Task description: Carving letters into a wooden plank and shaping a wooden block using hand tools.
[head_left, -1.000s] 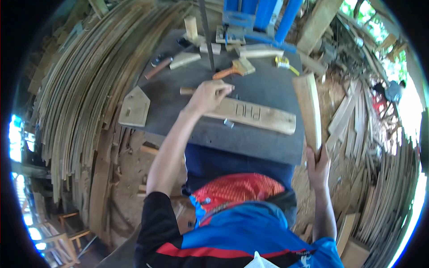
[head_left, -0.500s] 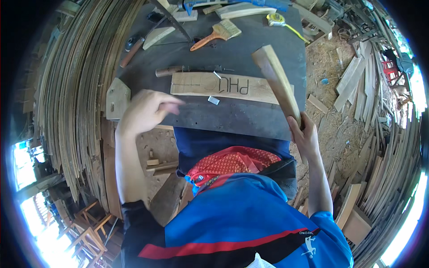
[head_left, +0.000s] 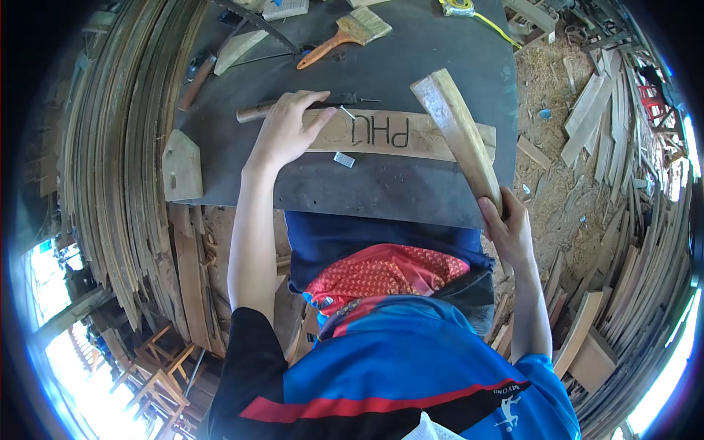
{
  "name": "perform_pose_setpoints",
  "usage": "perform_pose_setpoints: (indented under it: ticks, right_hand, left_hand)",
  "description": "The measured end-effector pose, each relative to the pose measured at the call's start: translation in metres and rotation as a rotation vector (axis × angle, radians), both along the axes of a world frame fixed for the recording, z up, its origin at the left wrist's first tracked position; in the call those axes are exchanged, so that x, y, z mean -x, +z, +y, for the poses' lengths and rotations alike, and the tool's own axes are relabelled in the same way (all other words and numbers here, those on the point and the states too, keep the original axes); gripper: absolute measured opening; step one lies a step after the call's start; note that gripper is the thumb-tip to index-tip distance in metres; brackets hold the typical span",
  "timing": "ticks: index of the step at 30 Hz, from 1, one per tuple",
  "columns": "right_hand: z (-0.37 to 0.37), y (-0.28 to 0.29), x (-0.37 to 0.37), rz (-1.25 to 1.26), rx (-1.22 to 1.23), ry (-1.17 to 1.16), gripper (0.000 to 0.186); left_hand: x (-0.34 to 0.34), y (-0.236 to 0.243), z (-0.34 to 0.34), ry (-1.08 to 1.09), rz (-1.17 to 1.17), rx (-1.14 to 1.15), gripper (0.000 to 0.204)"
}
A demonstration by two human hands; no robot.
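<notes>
My left hand (head_left: 293,130) reaches over the left end of a flat wooden board (head_left: 418,136) with dark hand-drawn lettering. Its thumb and forefinger are apart, with nothing seen between them. By those fingertips a thin whitish stick (head_left: 347,112) lies at the board's upper edge. Partly covered by this hand, a tool with a wooden handle (head_left: 251,114) and a dark shaft lies behind the board. My right hand (head_left: 509,229) is closed round the lower end of a thick wooden bar (head_left: 456,121), tilted up and leftward over the board's right part. A small grey-white block (head_left: 344,159) rests in front of the board.
On the dark tabletop (head_left: 381,194) lie a paintbrush (head_left: 345,37), a yellow tape measure (head_left: 459,7), a handsaw (head_left: 257,23) and wood offcuts. A notched wooden piece (head_left: 182,167) sits at the left edge. Long planks (head_left: 121,147) stand stacked on the left; scrap wood (head_left: 587,125) lies on the right.
My left hand has moved right and away from me, from the table's front left to over the board's left end. The bar in my right hand has barely moved.
</notes>
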State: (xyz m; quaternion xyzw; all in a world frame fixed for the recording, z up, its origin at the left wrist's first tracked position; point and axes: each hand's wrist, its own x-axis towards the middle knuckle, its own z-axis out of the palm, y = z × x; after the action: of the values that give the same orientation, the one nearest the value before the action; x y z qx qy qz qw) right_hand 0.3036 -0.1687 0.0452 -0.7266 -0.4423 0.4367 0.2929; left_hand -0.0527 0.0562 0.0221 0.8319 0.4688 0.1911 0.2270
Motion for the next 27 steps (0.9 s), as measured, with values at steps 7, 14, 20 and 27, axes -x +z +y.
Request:
perform_pose_setpoints:
  ticks: [7,14,20,27]
  right_hand:
    - [-0.014,-0.007,0.0,-0.031,0.01,-0.012,0.037]
    - [-0.02,-0.016,0.007,-0.018,0.004,-0.03,0.037]
    - [-0.018,-0.02,0.012,-0.031,0.021,-0.038,0.036]
    - [-0.019,-0.031,0.011,-0.049,-0.044,-0.047,0.035]
  left_hand:
    - [-0.021,-0.007,-0.011,-0.005,0.105,-0.011,0.037]
    - [-0.026,-0.013,-0.01,-0.013,-0.004,-0.016,0.027]
    - [-0.031,-0.017,-0.009,-0.013,-0.206,0.077,0.022]
    - [-0.046,-0.013,-0.014,0.053,-0.303,0.083,0.02]
